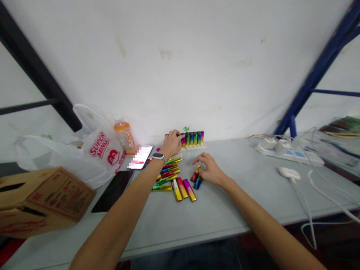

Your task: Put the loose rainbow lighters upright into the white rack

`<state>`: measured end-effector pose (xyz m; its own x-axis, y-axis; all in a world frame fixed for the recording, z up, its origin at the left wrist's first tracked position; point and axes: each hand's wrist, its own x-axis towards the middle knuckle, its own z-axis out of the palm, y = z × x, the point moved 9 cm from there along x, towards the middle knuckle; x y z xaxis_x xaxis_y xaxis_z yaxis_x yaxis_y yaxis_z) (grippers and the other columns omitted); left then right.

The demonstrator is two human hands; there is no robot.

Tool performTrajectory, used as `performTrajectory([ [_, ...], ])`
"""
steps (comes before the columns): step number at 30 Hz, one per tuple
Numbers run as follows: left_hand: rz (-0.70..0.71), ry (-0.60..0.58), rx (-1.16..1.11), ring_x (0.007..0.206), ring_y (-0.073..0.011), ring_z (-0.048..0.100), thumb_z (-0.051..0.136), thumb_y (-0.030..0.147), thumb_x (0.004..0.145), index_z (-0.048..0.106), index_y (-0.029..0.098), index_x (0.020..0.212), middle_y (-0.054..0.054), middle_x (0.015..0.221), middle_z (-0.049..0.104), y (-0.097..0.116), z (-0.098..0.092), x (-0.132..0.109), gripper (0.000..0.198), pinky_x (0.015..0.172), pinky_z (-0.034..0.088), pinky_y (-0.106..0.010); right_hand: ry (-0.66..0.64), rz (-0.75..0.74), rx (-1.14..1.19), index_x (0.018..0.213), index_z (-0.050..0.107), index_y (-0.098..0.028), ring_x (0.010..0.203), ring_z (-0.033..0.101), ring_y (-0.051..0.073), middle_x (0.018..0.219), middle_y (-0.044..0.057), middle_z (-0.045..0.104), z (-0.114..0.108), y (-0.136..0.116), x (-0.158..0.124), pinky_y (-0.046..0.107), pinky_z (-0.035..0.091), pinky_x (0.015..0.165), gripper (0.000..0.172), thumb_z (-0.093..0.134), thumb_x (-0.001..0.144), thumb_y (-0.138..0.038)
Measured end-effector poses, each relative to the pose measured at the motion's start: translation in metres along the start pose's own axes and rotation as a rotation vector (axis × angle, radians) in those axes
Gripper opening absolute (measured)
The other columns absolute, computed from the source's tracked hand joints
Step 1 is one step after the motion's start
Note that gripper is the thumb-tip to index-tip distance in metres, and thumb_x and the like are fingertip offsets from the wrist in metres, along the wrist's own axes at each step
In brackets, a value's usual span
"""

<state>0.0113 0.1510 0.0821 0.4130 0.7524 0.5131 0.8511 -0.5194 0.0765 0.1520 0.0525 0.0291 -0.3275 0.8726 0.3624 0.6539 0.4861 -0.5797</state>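
Colourful metallic cigarette lighters lie and stand on the grey table. At the back, a row of upright lighters (195, 138) stands in a white slotted rack (197, 146). My left hand (171, 144), with a watch on its wrist, is at the row's left end, fingers pinched on a lighter (183, 140); the hand hides part of the rack. My right hand (210, 169) is open, fingers curved and apart, over a red lighter (195, 174) and a blue lighter (198, 182) lying flat. Left of them, several lighters (168, 174) lie in a pile, with three yellow-ended lighters (182, 188) side by side in front.
To the left are a phone with a lit screen (142, 155), a dark tablet-like device (114, 191), an orange drink bottle (125, 137), a plastic bag (98, 150) and a cardboard box (47, 198). To the right are a power strip (303, 158), a white charger (289, 173) and cables.
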Motion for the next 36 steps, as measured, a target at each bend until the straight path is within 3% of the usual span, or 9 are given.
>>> performTrajectory([
  [3, -0.041, 0.111, -0.076, 0.113, -0.0284, 0.049, 0.050, 0.005, 0.081, 0.060, 0.019, 0.133, -0.012, 0.124, 0.056, 0.008, -0.017, -0.017, 0.054, 0.098, 0.045, -0.046, -0.188, -0.090, -0.151, 0.099, 0.073, -0.022, 0.106, 0.051, 0.027, 0.108, 0.009, 0.059, 0.006, -0.011, -0.006, 0.041, 0.037, 0.093, 0.030, 0.060, 0.073, -0.016],
  [9, -0.065, 0.256, -0.333, 0.108, -0.0244, 0.053, 0.051, 0.005, 0.083, 0.069, 0.020, 0.093, -0.008, 0.108, 0.058, 0.035, -0.030, -0.066, 0.025, 0.100, 0.046, -0.043, -0.438, -0.158, -0.384, 0.098, 0.074, -0.024, 0.106, 0.055, 0.029, 0.107, 0.011, 0.060, 0.019, -0.019, 0.011, 0.040, 0.037, 0.091, 0.024, 0.065, 0.076, -0.025],
  [14, -0.100, 0.299, -0.422, 0.108, -0.0230, 0.055, 0.051, 0.008, 0.088, 0.068, 0.019, 0.092, -0.007, 0.105, 0.059, 0.036, -0.032, -0.087, 0.021, 0.100, 0.045, -0.042, -0.479, -0.207, -0.539, 0.101, 0.070, -0.017, 0.105, 0.059, 0.030, 0.111, 0.015, 0.064, 0.033, -0.024, 0.029, 0.039, 0.039, 0.090, 0.026, 0.066, 0.079, -0.032],
  [18, -0.145, 0.342, -0.471, 0.106, -0.0225, 0.056, 0.051, 0.008, 0.088, 0.068, 0.019, 0.091, -0.007, 0.103, 0.060, 0.023, -0.036, -0.093, 0.021, 0.101, 0.045, -0.043, -0.404, -0.184, -0.536, 0.107, 0.061, -0.013, 0.095, 0.062, 0.028, 0.104, 0.017, 0.068, 0.043, -0.015, 0.035, 0.038, 0.041, 0.086, 0.026, 0.053, 0.088, -0.029],
  [21, -0.178, 0.375, -0.535, 0.104, -0.0213, 0.057, 0.049, 0.006, 0.087, 0.068, 0.019, 0.091, -0.006, 0.100, 0.062, 0.015, -0.040, -0.097, 0.023, 0.099, 0.046, -0.041, -0.222, -0.060, -0.256, 0.108, 0.054, -0.017, 0.078, 0.061, 0.023, 0.084, 0.009, 0.067, 0.038, -0.005, 0.040, 0.034, 0.042, 0.075, 0.022, 0.044, 0.093, -0.028],
  [25, -0.188, 0.392, -0.607, 0.098, -0.0200, 0.060, 0.049, 0.010, 0.090, 0.067, 0.019, 0.090, -0.006, 0.097, 0.063, 0.016, -0.041, -0.100, 0.021, 0.094, 0.049, -0.039, 0.071, 0.168, 0.535, 0.085, 0.046, -0.023, 0.051, 0.045, 0.012, 0.062, -0.005, 0.049, 0.026, 0.005, 0.043, 0.024, 0.034, 0.052, 0.019, 0.049, 0.087, -0.041],
  [29, -0.148, 0.360, -0.637, 0.097, -0.0196, 0.060, 0.050, 0.010, 0.090, 0.067, 0.019, 0.088, -0.005, 0.095, 0.064, 0.031, -0.035, -0.099, 0.020, 0.092, 0.049, -0.038, 0.064, 0.400, 1.138, 0.071, 0.045, -0.023, 0.038, 0.017, 0.006, 0.047, -0.012, 0.027, 0.043, 0.000, 0.033, 0.021, 0.012, 0.039, 0.037, 0.054, 0.077, -0.058],
  [32, -0.090, 0.308, -0.643, 0.097, -0.0198, 0.060, 0.049, 0.009, 0.090, 0.067, 0.020, 0.089, -0.005, 0.095, 0.064, 0.046, -0.032, -0.095, 0.021, 0.091, 0.048, -0.038, 0.070, 0.429, 1.292, 0.060, 0.041, -0.022, 0.037, 0.012, 0.005, 0.042, -0.011, 0.022, 0.043, -0.005, 0.024, 0.021, 0.007, 0.039, 0.053, 0.046, 0.077, -0.072],
  [36, -0.021, 0.270, -0.639, 0.097, -0.0198, 0.059, 0.049, 0.010, 0.091, 0.067, 0.020, 0.091, -0.005, 0.096, 0.064, 0.064, -0.034, -0.093, 0.021, 0.089, 0.048, -0.037, 0.137, 0.491, 1.275, 0.053, 0.033, -0.023, 0.035, 0.013, 0.005, 0.040, -0.010, 0.021, 0.038, 0.005, 0.017, 0.021, 0.007, 0.037, 0.055, 0.045, 0.081, -0.069],
])
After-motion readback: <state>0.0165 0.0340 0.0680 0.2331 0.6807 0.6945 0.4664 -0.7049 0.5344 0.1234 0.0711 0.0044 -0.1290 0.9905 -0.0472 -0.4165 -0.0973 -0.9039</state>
